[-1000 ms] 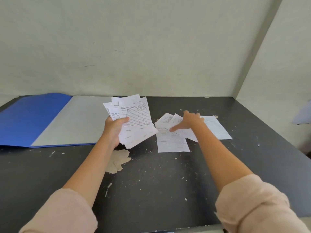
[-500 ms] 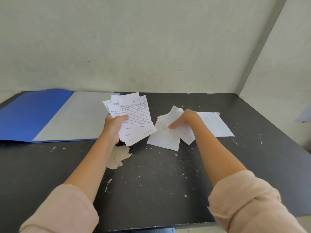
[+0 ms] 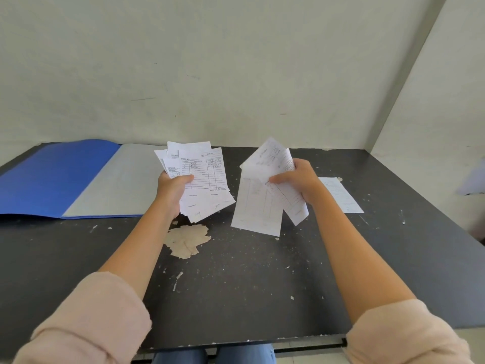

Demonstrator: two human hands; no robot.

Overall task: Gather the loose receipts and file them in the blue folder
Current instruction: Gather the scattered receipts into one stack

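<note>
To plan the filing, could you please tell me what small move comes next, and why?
Probably tuck the right hand's white paper receipts into the left hand's fanned stack; both hands are full, and one receipt lies flat on the black table.

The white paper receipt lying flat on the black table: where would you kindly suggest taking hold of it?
Probably its near right corner, from above: the white paper receipt lies flat on the black table, no edge raised to pinch. Press down, slide the corner up, then pinch. The right hand, gripping other white receipts, is closest.
</note>
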